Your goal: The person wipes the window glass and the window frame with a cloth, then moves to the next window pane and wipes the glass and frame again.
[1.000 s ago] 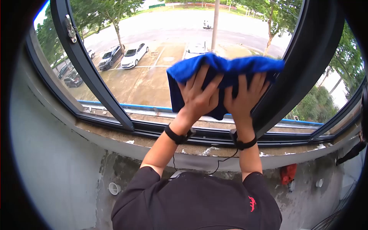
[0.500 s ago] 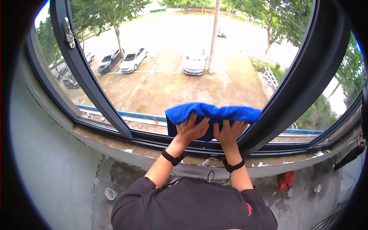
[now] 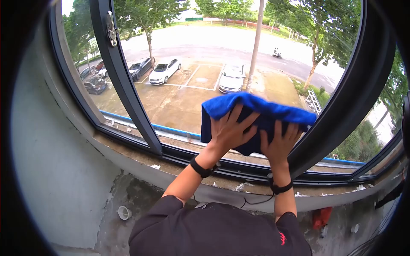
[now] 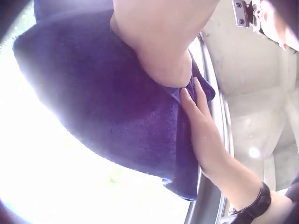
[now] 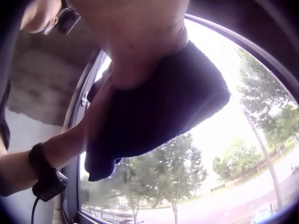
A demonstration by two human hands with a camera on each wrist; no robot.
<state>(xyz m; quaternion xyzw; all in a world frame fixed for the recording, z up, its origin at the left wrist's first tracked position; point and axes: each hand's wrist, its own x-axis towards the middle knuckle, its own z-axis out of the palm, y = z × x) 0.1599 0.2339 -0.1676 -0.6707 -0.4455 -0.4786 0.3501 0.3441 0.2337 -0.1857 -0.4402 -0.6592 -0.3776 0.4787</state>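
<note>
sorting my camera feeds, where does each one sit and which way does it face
Head: worn on the head, looking forward and down at the window; shows left hand and right hand flat on the cloth.
Left wrist: faces past the left hand at the cloth; right hand beside it.
Right wrist: faces cloth and trees; left forearm shows.
Shared: the cloth.

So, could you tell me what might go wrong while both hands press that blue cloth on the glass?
The flat left hand and right hand only press the blue cloth, so it could slip down.
The right hand lies close to the dark window frame and might knock it.
</note>
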